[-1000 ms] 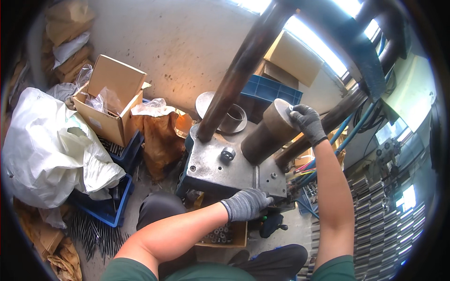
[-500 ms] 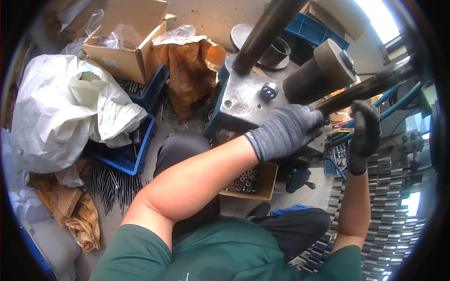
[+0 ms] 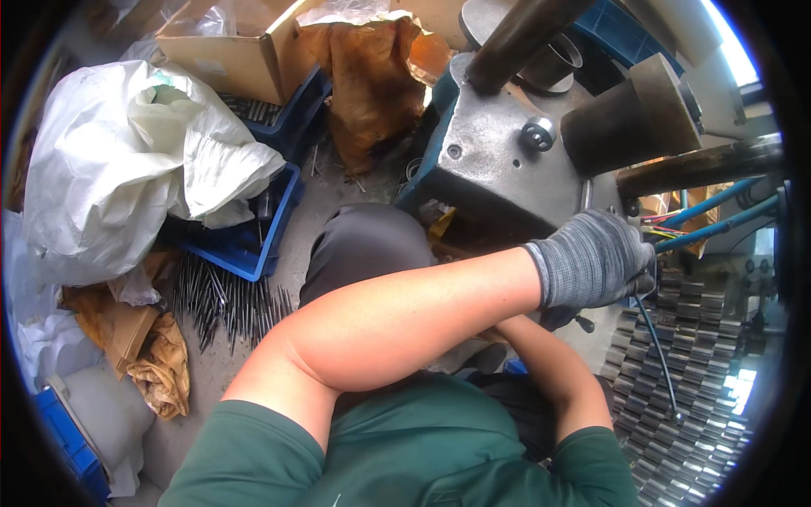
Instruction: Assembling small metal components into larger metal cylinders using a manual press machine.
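Observation:
My left hand (image 3: 598, 260), in a grey knit glove, reaches across to the front right of a metal machine block (image 3: 498, 160). Its fingers are curled closed, and what they hold, if anything, is hidden. A short, thin metal rod (image 3: 586, 194) shows just above the glove; I cannot tell whether the hand touches it. Beside the fingertips a thin dark cable (image 3: 657, 355) hangs down. My right forearm (image 3: 549, 359) passes under the left one, which hides the right hand. On the block are a thick dark cylinder (image 3: 621, 118) and a small round knob (image 3: 538, 133).
Dark bars (image 3: 524, 42) rise from the machine. At left are a white sack (image 3: 110, 186), a blue bin (image 3: 245, 266), loose metal rods (image 3: 224, 304) and a cardboard box (image 3: 220, 63). Many stacked metal pieces (image 3: 676, 397) cover the right side; blue hoses (image 3: 718, 220) run above them.
My left hand has moved right and down from the bar by the cylinder. My right hand has left the right side and gone under my left forearm. The view has shifted.

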The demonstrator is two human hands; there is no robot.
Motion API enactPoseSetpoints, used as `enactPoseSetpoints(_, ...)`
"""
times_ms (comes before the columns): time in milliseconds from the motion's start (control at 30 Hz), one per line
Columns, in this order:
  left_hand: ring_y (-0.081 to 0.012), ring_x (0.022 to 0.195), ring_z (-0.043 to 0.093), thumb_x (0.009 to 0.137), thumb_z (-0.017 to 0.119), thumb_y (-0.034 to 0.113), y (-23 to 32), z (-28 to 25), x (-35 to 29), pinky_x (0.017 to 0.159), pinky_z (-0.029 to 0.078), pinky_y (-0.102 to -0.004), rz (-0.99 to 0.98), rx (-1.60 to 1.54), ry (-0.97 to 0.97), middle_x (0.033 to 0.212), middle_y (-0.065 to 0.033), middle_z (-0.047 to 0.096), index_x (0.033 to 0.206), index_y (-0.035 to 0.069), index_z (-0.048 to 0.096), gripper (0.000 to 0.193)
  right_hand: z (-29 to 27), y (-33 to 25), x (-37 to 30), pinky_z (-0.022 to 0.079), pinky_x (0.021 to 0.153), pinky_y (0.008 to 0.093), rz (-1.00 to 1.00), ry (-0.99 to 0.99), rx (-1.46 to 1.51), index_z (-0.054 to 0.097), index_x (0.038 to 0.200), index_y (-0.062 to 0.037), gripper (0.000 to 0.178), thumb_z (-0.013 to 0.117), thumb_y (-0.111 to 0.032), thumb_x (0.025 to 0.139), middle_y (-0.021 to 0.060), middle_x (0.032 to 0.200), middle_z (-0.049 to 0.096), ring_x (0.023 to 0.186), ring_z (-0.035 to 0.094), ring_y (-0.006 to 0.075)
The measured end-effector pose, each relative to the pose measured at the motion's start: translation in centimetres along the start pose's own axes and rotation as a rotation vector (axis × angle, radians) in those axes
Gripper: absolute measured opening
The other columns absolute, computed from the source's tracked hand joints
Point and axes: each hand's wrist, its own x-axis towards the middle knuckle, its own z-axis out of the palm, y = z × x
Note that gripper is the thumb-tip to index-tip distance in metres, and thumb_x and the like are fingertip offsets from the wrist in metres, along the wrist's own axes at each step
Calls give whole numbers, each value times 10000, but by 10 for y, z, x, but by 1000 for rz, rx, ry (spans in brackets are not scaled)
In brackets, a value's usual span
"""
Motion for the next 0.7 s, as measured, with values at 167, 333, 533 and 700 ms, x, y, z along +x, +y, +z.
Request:
enactPoseSetpoints(167,-350,719,722,917,671,304,1,17,-4,663,583,-465,-38,48,-120,722,-158,693,885,29,715,280,36,-19,37,248,1264,419,7,-127,-87,371,1599,-135,785,533,-611,996,121,1648,382,1536,314,261)
enactPoseSetpoints(333,-328,763,746,875,656,218,9,35,-2,662,580,-452,25,38,-196,767,-146,725,892,42,749,200,53,-12,37,237,1268,418,8,-192,-137,365,1602,-132,777,525,-600,1003,122,1653,372,1540,304,262)
enactPoseSetpoints(533,-318,784,751,884,657,220,4,19,1,676,580,-445,-63,28,-287,781,-141,731,897,52,749,191,57,6,4,224,1273,416,21,-249,-211,358,1605,-128,767,515,-588,1011,123,1659,360,1545,293,262)
enactPoseSetpoints(700,-308,760,729,969,638,340,-5,3,2,708,581,-434,-110,-17,-103,785,-148,709,991,27,733,328,62,-36,17,213,1277,415,6,-264,-282,353,1607,-125,759,507,-578,1017,124,1664,350,1550,283,263)
